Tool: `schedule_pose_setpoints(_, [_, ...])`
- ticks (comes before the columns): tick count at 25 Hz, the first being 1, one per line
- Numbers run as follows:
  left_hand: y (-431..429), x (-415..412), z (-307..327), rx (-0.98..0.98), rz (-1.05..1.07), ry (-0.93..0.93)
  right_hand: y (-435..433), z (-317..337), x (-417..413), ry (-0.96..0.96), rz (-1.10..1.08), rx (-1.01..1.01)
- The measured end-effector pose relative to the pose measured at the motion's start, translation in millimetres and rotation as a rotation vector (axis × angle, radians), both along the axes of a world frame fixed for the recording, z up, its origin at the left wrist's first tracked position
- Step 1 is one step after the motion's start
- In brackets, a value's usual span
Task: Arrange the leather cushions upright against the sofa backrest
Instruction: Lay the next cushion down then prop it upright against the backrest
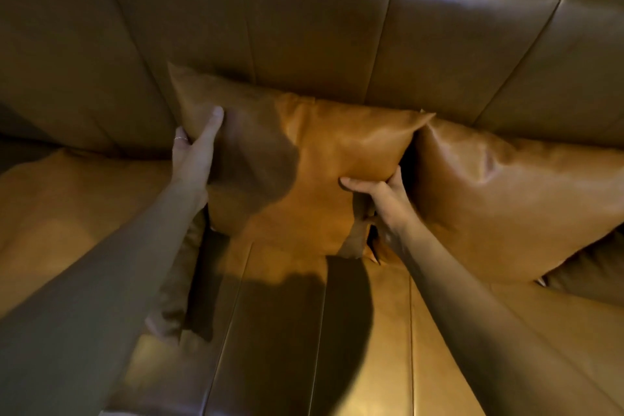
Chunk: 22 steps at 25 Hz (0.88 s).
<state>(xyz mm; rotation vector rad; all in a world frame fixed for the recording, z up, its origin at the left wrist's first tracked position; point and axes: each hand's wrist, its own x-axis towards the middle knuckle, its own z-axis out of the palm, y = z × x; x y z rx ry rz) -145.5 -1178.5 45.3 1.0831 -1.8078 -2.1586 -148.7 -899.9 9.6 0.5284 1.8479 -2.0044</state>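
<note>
Nearest, below both forearms, lies the seat (304, 331) of the sofa, smooth and glossy, with a darker cushion (175, 297) slumped under the left forearm; whether it lies flat or leans I cannot tell; above that, the left hand (194, 149) is closed around the left edge of the middle cushion (304, 159), thumb on the front face and fingers hidden behind; the right hand (378, 194) pinches the same cushion's right edge low down, thumb across the front, fingers tucked into the gap beside the next cushion (506, 192); the middle cushion stands between the hands, roughly upright, its top corners touching the backrest (304, 27) beyond, its lower right corner crumpled just below the right hand; the likely trouble is that slick leather on a slick seat lets the base slide forward once the hands let go, so the cushion sags flat; the bunched corner could also leave it leaning; pulling the right hand out of the tight gap might drag the neighbour, just right of that hand, off the backrest.
</note>
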Motion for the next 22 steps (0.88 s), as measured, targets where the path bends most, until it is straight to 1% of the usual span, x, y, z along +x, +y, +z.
schedule_pose_setpoints(3, [-15, -7, -5, 0.002, 0.048, 0.0, -14, -3, -8, 0.044, -0.004, 0.024])
schedule_pose_setpoints(6, [-19, -13, -14, -0.009, -0.034, -0.017, -21, -7, -17, 0.043, -0.024, 0.055])
schedule_pose_setpoints(9, [-20, -20, -18, -0.072, -0.083, -0.07, -22, -13, -23, 0.043, -0.028, 0.075])
schedule_pose_setpoints(13, [-20, -18, -15, -0.134, -0.086, -0.092, -24, -12, -21, 0.064, -0.048, 0.155])
schedule_pose_setpoints(15, [-20, -9, -11, -0.145, -0.115, -0.101, -27, -6, -12, 0.088, -0.061, 0.254])
schedule_pose_setpoints(18, [-21, 18, -5, -0.202, -0.181, -0.147, -32, 7, 7, 0.125, -0.077, 0.49])
schedule_pose_setpoints(20, [-25, 41, -5, -0.295, -0.158, -0.183, -37, 16, 22, 0.166, -0.095, 0.623])
schedule_pose_setpoints(22, [-32, 65, -1, -0.393, -0.074, -0.185, -46, 28, 42, 0.229, -0.083, 0.682])
